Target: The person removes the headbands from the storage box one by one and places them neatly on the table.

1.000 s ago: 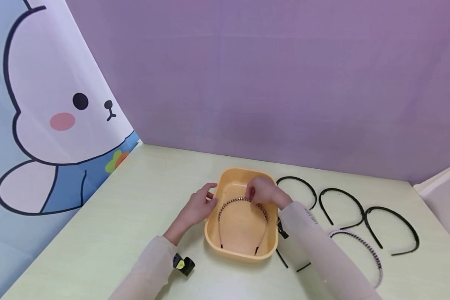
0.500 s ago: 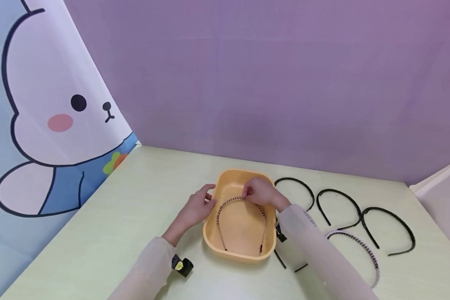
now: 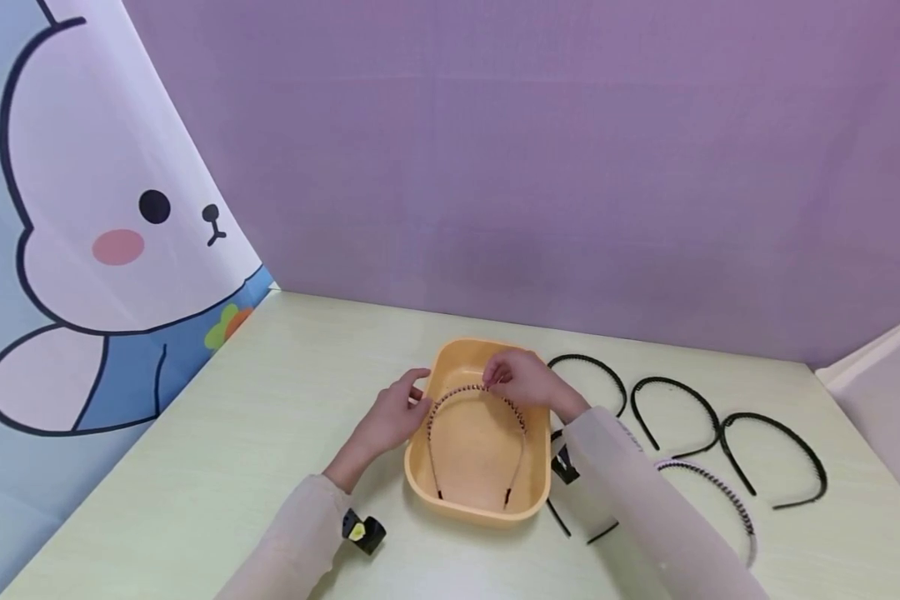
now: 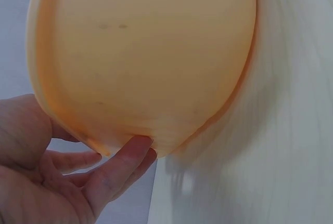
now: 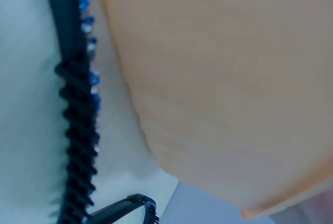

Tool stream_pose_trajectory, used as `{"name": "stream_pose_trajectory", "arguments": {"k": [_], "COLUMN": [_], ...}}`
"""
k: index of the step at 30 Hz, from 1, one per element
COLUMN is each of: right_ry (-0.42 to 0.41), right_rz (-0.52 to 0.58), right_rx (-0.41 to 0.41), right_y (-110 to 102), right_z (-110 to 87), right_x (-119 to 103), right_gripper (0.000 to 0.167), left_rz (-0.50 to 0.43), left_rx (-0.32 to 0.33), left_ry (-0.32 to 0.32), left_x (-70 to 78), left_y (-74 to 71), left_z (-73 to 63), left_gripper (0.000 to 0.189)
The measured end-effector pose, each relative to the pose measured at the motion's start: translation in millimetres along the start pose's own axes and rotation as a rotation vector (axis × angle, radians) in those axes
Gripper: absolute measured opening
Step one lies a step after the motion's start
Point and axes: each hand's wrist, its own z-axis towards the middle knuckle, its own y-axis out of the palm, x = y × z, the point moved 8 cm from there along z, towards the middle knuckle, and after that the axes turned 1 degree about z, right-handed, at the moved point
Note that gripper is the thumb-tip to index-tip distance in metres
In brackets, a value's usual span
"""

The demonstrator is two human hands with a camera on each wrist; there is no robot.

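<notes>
In the head view a yellow-orange plastic basin (image 3: pixel 457 517) sits on the table. My left hand (image 3: pixel 393 412) holds its left side; in the left wrist view the thumb goes behind the rim and fingertips (image 4: pixel 140 142) press the outer wall. A thin headband (image 3: pixel 432 467) with a twisted, shiny top and dark tips is inside the basin, its arch toward the far end. My right hand (image 3: pixel 525 379) reaches over the right rim and pinches this headband near the top of its arch. The right wrist view shows mostly the basin's outer wall (image 5: pixel 218 89).
Black headbands (image 3: pixel 678 381) lie right of the basin, with a pale-edged one (image 3: pixel 735 504) nearer. Partly under the right sleeve is a black hair clip (image 3: pixel 565 467). A black piece with a yellow ornament (image 3: pixel 365 532) lies beside the left sleeve. A purple cloth (image 3: pixel 495 167) hangs behind.
The pinched headband has shifted slightly within the basin, its tips swinging right and then back left. My right hand has moved a little left. The left hand stays at the basin.
</notes>
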Motion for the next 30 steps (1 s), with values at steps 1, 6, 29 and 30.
{"name": "stream_pose_trajectory", "arguments": {"k": [1,6,29,30], "right_ry": [0.001,0.011,0.019,0.02], "right_rz": [0.005,0.019,0.078,0.073], "right_rx": [0.004,0.032,0.07,0.067], "right_y": [-1.2,-8.2,-59.3,-61.1], "right_z": [-0.6,-1.5,-9.0,-10.0], "right_x": [-0.4,-1.3,4.9,5.4], "right_gripper": [0.004,0.005,0.009,0.009], "left_rz": [0.0,0.008,0.001,-0.006], "left_rx": [0.0,-0.004,-0.058,-0.06], "left_ry": [0.0,0.011,-0.04,-0.04], "left_x": [0.2,1.2,-0.6,0.3], "left_y": [0.1,0.1,-2.1,-1.4], "left_z": [0.1,0.8,6.9,7.3], "left_gripper": [0.046,0.047,0.048,0.048]}}
